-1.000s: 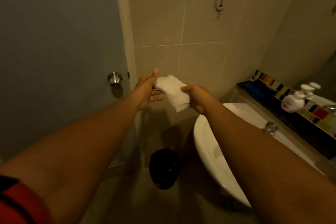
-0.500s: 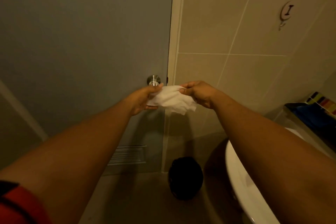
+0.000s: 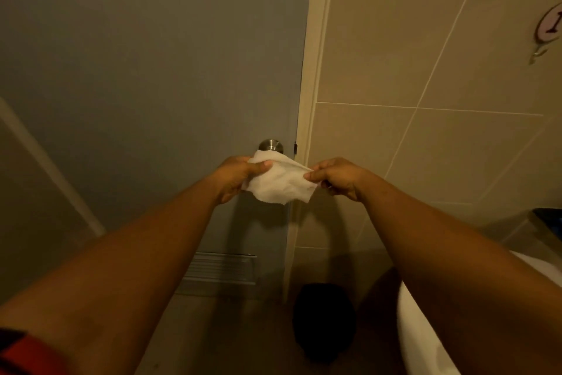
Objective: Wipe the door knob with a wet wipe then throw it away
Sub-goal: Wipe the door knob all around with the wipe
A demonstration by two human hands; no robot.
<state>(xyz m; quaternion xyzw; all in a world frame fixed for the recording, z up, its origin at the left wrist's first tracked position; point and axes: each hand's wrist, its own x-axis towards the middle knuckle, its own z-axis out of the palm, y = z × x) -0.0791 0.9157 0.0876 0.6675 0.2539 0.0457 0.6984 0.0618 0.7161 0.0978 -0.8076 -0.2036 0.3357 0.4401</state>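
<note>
A round silver door knob sits on the grey door, close to the door's right edge. Just below and in front of it I hold a white wet wipe stretched between both hands. My left hand grips the wipe's left end, its thumb on top. My right hand pinches the right corner. The wipe's top edge overlaps the lower part of the knob in the picture; I cannot tell whether they touch. A black bin stands on the floor below.
A cream door frame and a beige tiled wall lie to the right. A white sink rim juts in at the lower right. A vent grille sits low on the door. A wall hook hangs at the upper right.
My view has swung left onto the door. Both hands have carried the wipe over to the knob and spread it wider between them.
</note>
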